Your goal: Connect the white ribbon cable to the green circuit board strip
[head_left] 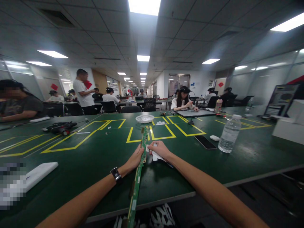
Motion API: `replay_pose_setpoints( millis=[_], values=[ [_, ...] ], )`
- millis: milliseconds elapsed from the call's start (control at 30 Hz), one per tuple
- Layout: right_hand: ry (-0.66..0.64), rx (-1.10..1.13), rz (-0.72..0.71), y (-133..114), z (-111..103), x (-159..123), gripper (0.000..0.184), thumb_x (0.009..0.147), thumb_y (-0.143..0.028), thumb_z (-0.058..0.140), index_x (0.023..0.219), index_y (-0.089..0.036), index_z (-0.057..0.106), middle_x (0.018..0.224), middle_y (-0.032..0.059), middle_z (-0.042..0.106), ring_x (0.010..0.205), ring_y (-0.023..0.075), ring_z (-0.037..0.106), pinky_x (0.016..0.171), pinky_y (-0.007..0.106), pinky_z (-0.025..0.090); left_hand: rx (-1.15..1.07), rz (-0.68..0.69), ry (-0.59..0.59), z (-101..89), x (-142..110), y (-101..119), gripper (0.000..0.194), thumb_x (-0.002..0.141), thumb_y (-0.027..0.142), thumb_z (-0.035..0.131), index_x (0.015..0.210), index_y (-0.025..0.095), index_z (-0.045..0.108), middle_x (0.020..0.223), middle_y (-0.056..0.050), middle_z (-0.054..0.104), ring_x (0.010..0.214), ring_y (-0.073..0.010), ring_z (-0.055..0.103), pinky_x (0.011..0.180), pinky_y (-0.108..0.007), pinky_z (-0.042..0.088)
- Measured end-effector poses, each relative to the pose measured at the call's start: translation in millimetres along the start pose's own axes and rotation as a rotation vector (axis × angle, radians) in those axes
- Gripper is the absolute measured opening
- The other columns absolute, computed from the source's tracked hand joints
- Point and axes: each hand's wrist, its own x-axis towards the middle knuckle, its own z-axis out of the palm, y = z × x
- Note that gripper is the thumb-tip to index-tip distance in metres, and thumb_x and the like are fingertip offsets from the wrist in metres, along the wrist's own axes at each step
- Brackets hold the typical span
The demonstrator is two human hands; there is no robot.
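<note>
Over your dark-green worktop (95, 164), a long narrow green circuit board (137, 177) points away from you; your left hand (135, 158) clasps it, your right hand's (161, 149) fingers bunch by its right edge, their hold on the thin white sheet (155, 156) unclear.

Right of frame: clear water bottle (229, 134) upright on green worktop (95, 171); small white oval item (214, 138) and black phone (205, 142) left of it. Mid-frame: round white basket (144, 121), yellow tape outlines (163, 138). Mid-left: black gear (57, 128). Far right: PC tower (281, 98) near white box (291, 125).
</note>
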Motion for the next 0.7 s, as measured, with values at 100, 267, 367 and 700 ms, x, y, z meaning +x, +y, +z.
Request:
replay_pose_setpoints(
  millis=[100, 267, 367, 700],
  values=[
    [0.021, -0.040, -0.038, 3.4, 0.2, 1.8, 0.022, 0.072, -0.034, 0.069, 0.073, -0.016, 0.057, 0.059, 0.0000, 0.064, 0.048, 0.0115, 0.055, 0.046, 0.020, 0.042, -0.023, -0.039, 0.016, -0.8, 0.7, -2.2, 0.042, 0.089, 0.043, 0.049, 0.125, 0.021, 0.053, 0.111, -0.005, 0.065, 0.097, -0.0177, 0.060, 0.082, -0.024, 0.047],
    [-0.001, -0.060, -0.083, 2.9, -0.8, 1.5, 0.022, 0.074, -0.035, 0.068, 0.073, -0.017, 0.057, 0.061, -0.0002, 0.065, 0.049, 0.0107, 0.055, 0.049, 0.020, 0.042, -0.092, -0.072, 0.016, -0.2, 0.4, -3.0, 0.042, 0.087, 0.043, 0.052, 0.122, 0.020, 0.055, 0.086, -0.003, 0.068, 0.075, -0.0146, 0.062, 0.065, -0.021, 0.047],
    [0.002, -0.086, -0.080, -1.1, -0.4, -1.4, 0.020, 0.074, -0.033, 0.068, 0.072, -0.016, 0.058, 0.061, 0.0001, 0.065, 0.047, 0.0099, 0.054, 0.049, 0.020, 0.041, -0.112, -0.076, 0.023, 1.2, 0.0, -2.7, 0.042, 0.085, 0.042, 0.054, 0.120, 0.019, 0.055, 0.075, -0.001, 0.066, 0.066, -0.0135, 0.060, 0.058, -0.019, 0.045],
    [0.015, -0.078, -0.057, -11.5, 3.1, -6.1, 0.017, 0.074, -0.030, 0.068, 0.073, -0.017, 0.057, 0.060, 0.0001, 0.065, 0.046, 0.0112, 0.053, 0.044, 0.020, 0.040, -0.151, -0.092, 0.017, 2.1, -0.8, 0.1, 0.040, 0.084, 0.042, 0.057, 0.116, 0.018, 0.055, 0.074, -0.001, 0.065, 0.056, -0.0109, 0.057, 0.051, -0.018, 0.042]
  ],
)
